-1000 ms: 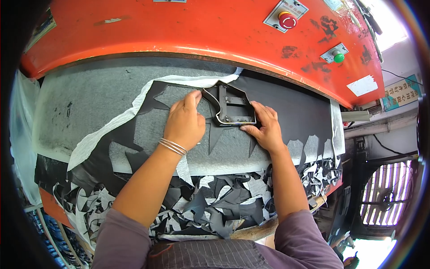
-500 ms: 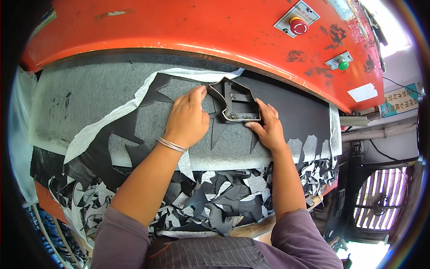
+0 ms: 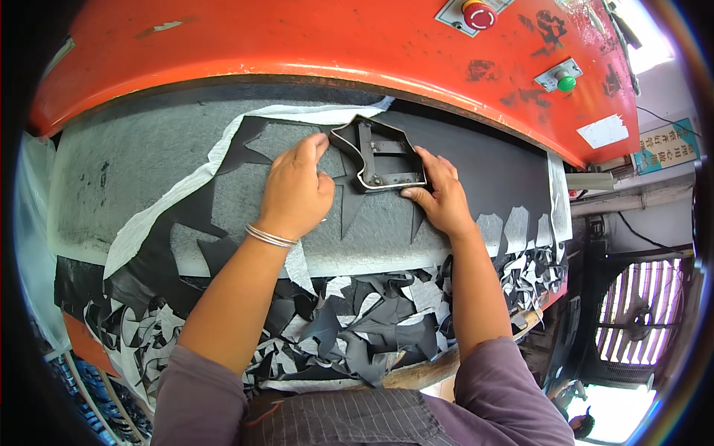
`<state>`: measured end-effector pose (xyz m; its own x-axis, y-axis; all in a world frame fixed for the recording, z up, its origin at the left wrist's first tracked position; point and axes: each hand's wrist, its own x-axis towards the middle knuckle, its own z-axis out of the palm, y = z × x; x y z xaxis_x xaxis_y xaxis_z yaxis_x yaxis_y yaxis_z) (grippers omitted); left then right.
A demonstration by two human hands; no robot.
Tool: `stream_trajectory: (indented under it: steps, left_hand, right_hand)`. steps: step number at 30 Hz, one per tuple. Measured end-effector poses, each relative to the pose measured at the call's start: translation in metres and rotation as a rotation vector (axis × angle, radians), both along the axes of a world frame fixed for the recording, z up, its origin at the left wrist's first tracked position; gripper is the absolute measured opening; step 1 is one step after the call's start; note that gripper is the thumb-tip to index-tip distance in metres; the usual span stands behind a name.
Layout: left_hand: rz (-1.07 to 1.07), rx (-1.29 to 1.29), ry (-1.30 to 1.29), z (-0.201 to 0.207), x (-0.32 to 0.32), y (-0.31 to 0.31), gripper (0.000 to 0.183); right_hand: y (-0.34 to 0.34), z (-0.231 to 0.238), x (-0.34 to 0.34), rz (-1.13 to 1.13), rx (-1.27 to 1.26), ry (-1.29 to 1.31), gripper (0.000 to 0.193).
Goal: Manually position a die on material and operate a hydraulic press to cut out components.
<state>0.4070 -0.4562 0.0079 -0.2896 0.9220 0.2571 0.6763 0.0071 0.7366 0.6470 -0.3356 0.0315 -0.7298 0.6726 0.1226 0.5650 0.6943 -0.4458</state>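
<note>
A steel cutting die [image 3: 406, 177], an angular outline with cross bars inside, stands on a black sheet [image 3: 483, 163] with a pale backing. My right hand [image 3: 440, 195] grips the die's right side, its thumb at the near right corner and its fingers along the outer wall. At the die's left corner, the fingertips of my left hand [image 3: 294, 182] touch it or lie very close to it. That hand's fingers are stretched out, with the thumb apart, over cut-out gaps in the sheet. A pale cutting board [image 3: 111, 175] shows through the gaps.
Beyond the board runs an orange machine beam [image 3: 223, 44] with a red button [image 3: 478, 13] and a green button [image 3: 566, 82]. A heap of black and white scraps [image 3: 357, 327] lies along the near edge. A fan [image 3: 638, 316] is at the right.
The whole view has shifted slightly, moving the scene up and left in the picture. My hands and the die show no clear movement relative to the sheet.
</note>
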Motion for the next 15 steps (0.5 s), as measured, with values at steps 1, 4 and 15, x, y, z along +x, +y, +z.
stream_trajectory:
  steps: [1,4,15]
  left_hand:
    - [0.006,-0.003,-0.003,0.0003,0.0005,0.0000,0.050]
    - [0.008,0.028,0.037,-0.0012,0.0010,-0.0001,0.050]
    - [0.019,0.002,0.056,-0.0013,0.0019,0.0007,0.050]
  right_hand:
    - [0.0007,0.0005,0.0004,0.004,-0.026,-0.006,0.071]
    - [-0.0004,-0.0026,0.0006,-0.006,-0.018,-0.005,0.073]
    - [-0.0008,-0.0038,0.0008,-0.036,-0.056,-0.019,0.073]
